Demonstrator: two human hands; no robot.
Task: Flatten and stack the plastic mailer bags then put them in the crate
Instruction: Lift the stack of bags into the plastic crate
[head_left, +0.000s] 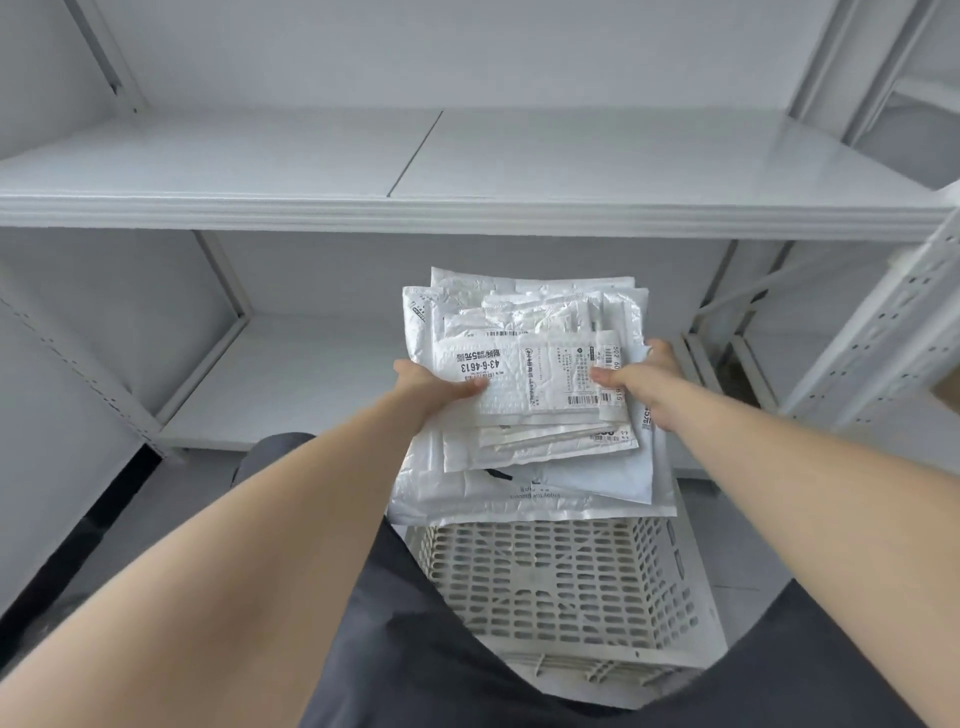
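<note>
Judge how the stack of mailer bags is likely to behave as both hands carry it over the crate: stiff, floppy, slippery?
The stack of mailer bags probably sags: its lower sheets droop past the left hand and right hand. The glossy, uneven-sized bags may slide apart, so thumbs clamp the top. Likely light.

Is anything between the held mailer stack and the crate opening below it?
Nothing visible: the stack of white plastic mailer bags, held by left hand and right hand, hangs above the white perforated plastic crate.

stockroom: bare white metal shelving, perforated uprights
</note>
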